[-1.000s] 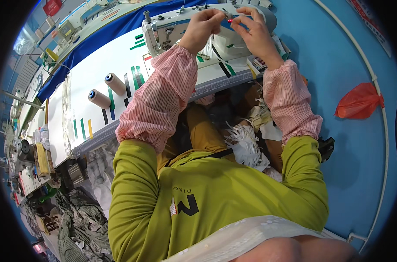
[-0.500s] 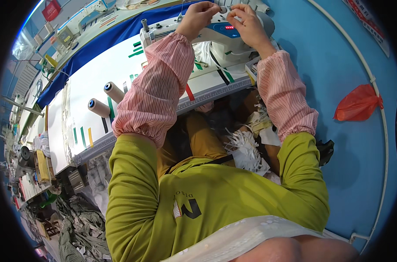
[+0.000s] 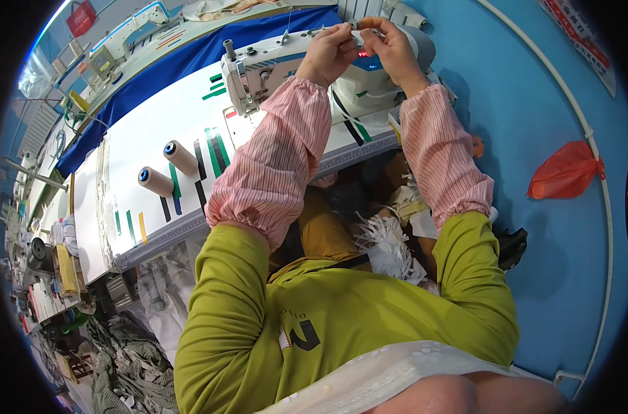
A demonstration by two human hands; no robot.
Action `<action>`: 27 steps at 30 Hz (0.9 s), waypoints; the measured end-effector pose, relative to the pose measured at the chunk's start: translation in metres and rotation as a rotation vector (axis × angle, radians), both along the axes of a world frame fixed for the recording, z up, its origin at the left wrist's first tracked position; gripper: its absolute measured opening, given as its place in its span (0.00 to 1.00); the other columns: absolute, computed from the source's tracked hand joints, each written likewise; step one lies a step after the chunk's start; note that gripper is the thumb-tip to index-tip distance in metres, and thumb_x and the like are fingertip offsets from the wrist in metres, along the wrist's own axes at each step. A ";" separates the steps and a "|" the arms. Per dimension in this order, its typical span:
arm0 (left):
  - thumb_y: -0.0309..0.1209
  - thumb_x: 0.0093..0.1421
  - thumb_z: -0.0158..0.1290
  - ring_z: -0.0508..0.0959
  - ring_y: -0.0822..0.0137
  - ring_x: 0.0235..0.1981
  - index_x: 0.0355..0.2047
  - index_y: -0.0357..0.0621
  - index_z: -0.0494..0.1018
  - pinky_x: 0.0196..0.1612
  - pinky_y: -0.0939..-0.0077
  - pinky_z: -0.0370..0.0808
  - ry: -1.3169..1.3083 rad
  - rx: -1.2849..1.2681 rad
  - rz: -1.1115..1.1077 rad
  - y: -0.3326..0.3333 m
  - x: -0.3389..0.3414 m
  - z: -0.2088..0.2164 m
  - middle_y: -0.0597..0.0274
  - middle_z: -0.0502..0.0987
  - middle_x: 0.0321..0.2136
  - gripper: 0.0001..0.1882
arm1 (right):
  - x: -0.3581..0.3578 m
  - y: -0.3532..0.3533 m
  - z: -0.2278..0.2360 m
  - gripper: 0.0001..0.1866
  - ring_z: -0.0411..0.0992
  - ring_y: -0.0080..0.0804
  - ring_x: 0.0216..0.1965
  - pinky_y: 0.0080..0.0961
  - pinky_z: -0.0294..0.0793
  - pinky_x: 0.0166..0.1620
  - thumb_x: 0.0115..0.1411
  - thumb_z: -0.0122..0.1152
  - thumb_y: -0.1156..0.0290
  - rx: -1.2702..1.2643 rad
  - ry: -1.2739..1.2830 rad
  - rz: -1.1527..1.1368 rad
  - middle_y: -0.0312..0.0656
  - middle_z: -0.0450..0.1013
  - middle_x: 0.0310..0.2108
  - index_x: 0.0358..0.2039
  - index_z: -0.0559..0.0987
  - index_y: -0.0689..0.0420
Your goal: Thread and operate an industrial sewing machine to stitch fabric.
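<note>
Both my hands are raised over the top of a white sewing machine [image 3: 241, 86] at the far side of the table. My left hand [image 3: 330, 53] is closed, thumb and fingertips pinched together beside a small metallic part [image 3: 355, 25] on the machine's top. On the other side of that part, my right hand [image 3: 391, 50] has its thumb and bent forefinger brought together in a pinch. Whatever lies between the fingertips is too small to make out. Just below the hands, a red-lit display panel [image 3: 366, 61] is partly covered by them.
Two beige thread cones [image 3: 155, 181] stand on the white table [image 3: 96, 214], among coloured tape strips. A ruler strip [image 3: 155, 238] runs along its near edge. White scraps [image 3: 395, 252] hang beside my knee. A blue wall [image 3: 535, 276] with a red bag [image 3: 566, 170] is at right.
My left hand and forearm have shifted right and slightly down, uncovering the machine's left end and more tape strips. The right hand has dropped a little, its thumb and forefinger still close together.
</note>
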State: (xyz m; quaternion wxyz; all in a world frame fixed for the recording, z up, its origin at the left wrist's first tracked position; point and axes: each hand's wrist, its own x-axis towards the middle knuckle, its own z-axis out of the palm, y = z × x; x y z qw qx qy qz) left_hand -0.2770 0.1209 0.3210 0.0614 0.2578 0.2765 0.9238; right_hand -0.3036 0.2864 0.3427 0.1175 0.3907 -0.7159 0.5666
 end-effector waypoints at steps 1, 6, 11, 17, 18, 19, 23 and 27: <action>0.30 0.69 0.50 0.62 0.77 0.24 0.37 0.42 0.71 0.26 0.81 0.61 -0.001 0.004 -0.003 0.005 0.001 -0.003 0.73 0.64 0.24 0.05 | -0.001 0.001 -0.001 0.11 0.76 0.23 0.31 0.15 0.74 0.36 0.67 0.59 0.66 -0.011 -0.009 0.027 0.36 0.80 0.32 0.47 0.81 0.54; 0.37 0.71 0.48 0.60 0.76 0.23 0.34 0.46 0.70 0.27 0.81 0.60 -0.116 0.027 -0.021 0.004 0.010 -0.009 0.74 0.65 0.25 0.10 | 0.000 -0.015 0.000 0.15 0.76 0.23 0.32 0.16 0.74 0.35 0.65 0.63 0.66 -0.142 -0.071 0.155 0.35 0.80 0.34 0.52 0.82 0.49; 0.45 0.72 0.45 0.57 0.75 0.21 0.31 0.45 0.70 0.26 0.79 0.56 -0.197 -0.107 -0.072 0.001 0.036 -0.026 0.74 0.60 0.21 0.18 | -0.005 -0.041 0.023 0.13 0.70 0.14 0.27 0.16 0.71 0.31 0.63 0.65 0.65 0.364 0.165 -0.248 0.35 0.79 0.27 0.46 0.84 0.51; 0.47 0.71 0.46 0.55 0.76 0.19 0.29 0.43 0.69 0.24 0.79 0.54 -0.196 -0.359 -0.103 0.003 0.067 -0.046 0.75 0.57 0.20 0.20 | -0.043 -0.056 0.003 0.12 0.75 0.30 0.24 0.25 0.75 0.32 0.61 0.65 0.65 0.398 0.526 -0.289 0.41 0.82 0.34 0.44 0.85 0.52; 0.46 0.72 0.44 0.54 0.76 0.20 0.27 0.45 0.66 0.25 0.80 0.54 -0.236 -0.391 -0.093 0.001 0.071 -0.048 0.74 0.57 0.21 0.21 | -0.047 -0.053 0.005 0.12 0.78 0.33 0.28 0.27 0.77 0.34 0.61 0.64 0.66 0.480 0.533 -0.289 0.42 0.82 0.36 0.44 0.85 0.52; 0.46 0.72 0.44 0.54 0.76 0.20 0.27 0.45 0.66 0.25 0.80 0.54 -0.238 -0.388 -0.097 -0.001 0.074 -0.049 0.74 0.57 0.21 0.21 | -0.049 -0.051 0.006 0.12 0.80 0.36 0.32 0.28 0.78 0.37 0.62 0.63 0.67 0.563 0.540 -0.291 0.43 0.82 0.37 0.45 0.84 0.52; 0.44 0.72 0.44 0.53 0.76 0.19 0.25 0.46 0.65 0.24 0.80 0.53 -0.256 -0.401 -0.050 -0.022 0.088 -0.065 0.74 0.57 0.20 0.21 | -0.034 -0.059 -0.001 0.13 0.81 0.37 0.40 0.30 0.81 0.46 0.64 0.59 0.67 0.615 0.744 -0.310 0.41 0.81 0.43 0.48 0.83 0.50; 0.43 0.72 0.45 0.54 0.78 0.18 0.24 0.47 0.64 0.24 0.81 0.53 -0.293 -0.441 0.021 -0.039 0.119 -0.087 0.75 0.57 0.19 0.20 | -0.030 -0.054 0.006 0.17 0.79 0.42 0.42 0.30 0.80 0.46 0.64 0.57 0.74 0.730 0.975 -0.234 0.41 0.79 0.46 0.53 0.79 0.49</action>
